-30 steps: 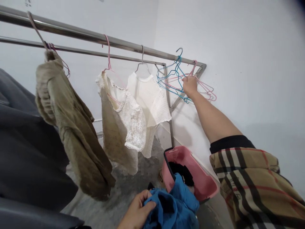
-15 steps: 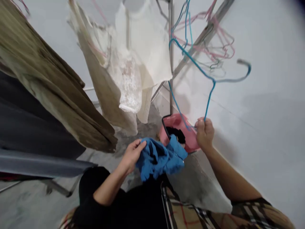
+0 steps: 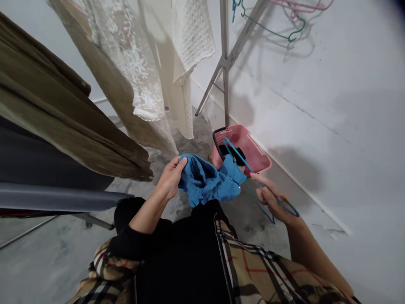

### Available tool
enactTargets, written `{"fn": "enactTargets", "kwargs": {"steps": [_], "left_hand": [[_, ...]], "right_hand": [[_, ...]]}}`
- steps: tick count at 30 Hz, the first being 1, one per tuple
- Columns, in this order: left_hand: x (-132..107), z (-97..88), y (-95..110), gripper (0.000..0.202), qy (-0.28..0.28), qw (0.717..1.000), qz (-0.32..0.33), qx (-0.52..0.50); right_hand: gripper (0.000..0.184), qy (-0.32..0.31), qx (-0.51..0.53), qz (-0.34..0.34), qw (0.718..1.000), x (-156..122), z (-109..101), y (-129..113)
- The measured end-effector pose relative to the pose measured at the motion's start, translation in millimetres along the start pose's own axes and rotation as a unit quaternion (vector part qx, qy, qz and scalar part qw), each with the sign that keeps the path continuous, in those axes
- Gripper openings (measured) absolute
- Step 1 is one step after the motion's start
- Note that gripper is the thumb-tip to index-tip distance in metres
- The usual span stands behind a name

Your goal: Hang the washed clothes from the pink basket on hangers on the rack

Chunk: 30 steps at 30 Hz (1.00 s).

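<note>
Bunched and creased, a blue garment point(image 3: 205, 179) hangs from my left hand point(image 3: 169, 177), whose thumb and fingers pinch its left edge. My right hand point(image 3: 272, 196) is closed round a blue hanger point(image 3: 237, 152). The hanger's hook curls back over my wrist, and one of its ends points away toward the basket. Part of the hanger passes close to the right end of the garment; whether they touch I cannot tell. Beyond both hands, a pink basket point(image 3: 257, 158) with a dark handle stands on the floor, holding black cloth point(image 3: 238, 156).
On the left hang olive trousers point(image 3: 63, 109) and a dark grey cloth point(image 3: 47, 156). White lace and knit clothes point(image 3: 142, 76) hang ahead. A metal rack frame point(image 3: 225, 63) rises behind the basket. Pink and green hangers point(image 3: 291, 36) are at upper right, near the white wall point(image 3: 354, 126).
My right hand has lowered and turned the hanger, so its hook now points back toward me instead of up and right. The left hand keeps its hold on the garment. The view has tilted downward.
</note>
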<state>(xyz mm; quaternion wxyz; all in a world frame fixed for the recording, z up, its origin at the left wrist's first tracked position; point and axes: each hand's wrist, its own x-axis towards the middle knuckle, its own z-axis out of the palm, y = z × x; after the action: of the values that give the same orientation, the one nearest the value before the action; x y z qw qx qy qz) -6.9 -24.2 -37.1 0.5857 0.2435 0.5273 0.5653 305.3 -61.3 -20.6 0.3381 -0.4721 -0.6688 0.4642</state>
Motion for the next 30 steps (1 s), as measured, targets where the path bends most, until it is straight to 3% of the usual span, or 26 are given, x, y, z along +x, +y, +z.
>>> {"fn": "enactTargets", "kwargs": {"steps": [3, 6, 9, 11, 13, 16, 19, 21, 22, 24, 27, 29, 30], "left_hand": [[0.0, 0.1, -0.8, 0.039, 0.000, 1.000, 0.024, 0.008], [-2.1, -1.6, -1.8, 0.040, -0.010, 0.999, 0.033, 0.033], [-5.9, -3.8, -4.8, 0.036, -0.025, 0.990, 0.070, 0.119], [-10.7, -3.5, -7.5, 0.033, -0.047, 0.967, 0.119, 0.220], [-18.3, -1.2, -9.1, 0.030, -0.088, 0.918, 0.189, 0.338], [-31.8, 3.7, -5.7, 0.029, -0.141, 0.789, 0.310, 0.511], [-39.9, 4.2, 4.8, 0.025, -0.103, 0.643, 0.433, 0.624], [-39.5, 0.8, 12.2, 0.025, -0.088, 0.576, 0.479, 0.656], [-38.1, -1.7, 15.0, 0.026, -0.093, 0.558, 0.486, 0.667], [-34.5, -7.2, 18.2, 0.029, -0.093, 0.549, 0.477, 0.680], [-31.8, -13.1, 19.2, 0.030, -0.038, 0.591, 0.444, 0.673], [-32.8, -14.1, 19.8, 0.029, -0.007, 0.630, 0.422, 0.652], [-33.9, -13.7, 20.3, 0.028, -0.001, 0.647, 0.413, 0.641]], "right_hand": [[0.055, -0.090, -0.036, -0.012, 0.995, -2.2, -2.1, -13.4], [0.048, -0.141, -0.088, -0.019, 0.986, 5.1, -0.5, -18.4], [0.042, -0.158, -0.131, -0.046, 0.978, 18.9, 10.2, -16.1], [0.039, -0.174, -0.138, -0.088, 0.971, 30.8, 23.9, -12.9], [0.036, -0.177, -0.147, -0.132, 0.964, 43.8, 40.5, -10.5], [0.035, -0.141, -0.166, -0.165, 0.962, 63.1, 61.8, -10.8], [0.032, -0.107, -0.149, -0.187, 0.965, 80.1, 70.0, -16.6], [0.030, -0.089, -0.127, -0.202, 0.967, 89.0, 68.6, -21.5], [0.028, -0.071, -0.116, -0.218, 0.967, 92.2, 66.8, -23.3], [0.023, 0.006, -0.104, -0.274, 0.956, 94.8, 63.4, -23.6], [0.016, 0.233, -0.101, -0.339, 0.906, 86.3, 65.8, -10.5], [0.008, 0.349, -0.092, -0.309, 0.880, 73.8, 76.7, 8.6], [0.008, 0.363, -0.088, -0.273, 0.887, 67.0, 84.8, 20.5]]}}
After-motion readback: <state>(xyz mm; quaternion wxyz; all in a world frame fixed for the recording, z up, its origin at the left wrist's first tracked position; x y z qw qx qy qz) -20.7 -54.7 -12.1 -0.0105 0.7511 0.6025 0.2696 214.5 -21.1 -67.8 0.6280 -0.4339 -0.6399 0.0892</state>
